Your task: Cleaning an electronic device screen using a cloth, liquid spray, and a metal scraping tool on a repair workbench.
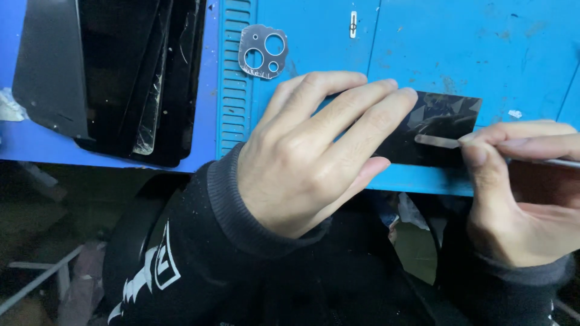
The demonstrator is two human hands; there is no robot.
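My left hand (314,148) lies flat on a black glossy phone back panel (444,124) at the front edge of the blue work mat (483,48), fingers pressing it down. My right hand (519,181) pinches a thin metal scraper tool (438,141) whose flat tip rests on the panel's surface. The panel's right part shows cracked, shattered glass. Most of the panel's left part is hidden under my left hand.
A stack of black phone panels (115,72), some cracked, lies at the left on the blue bench. A loose camera-lens frame piece (263,51) with three holes sits on the mat behind my left hand. A small white part (353,24) lies further back.
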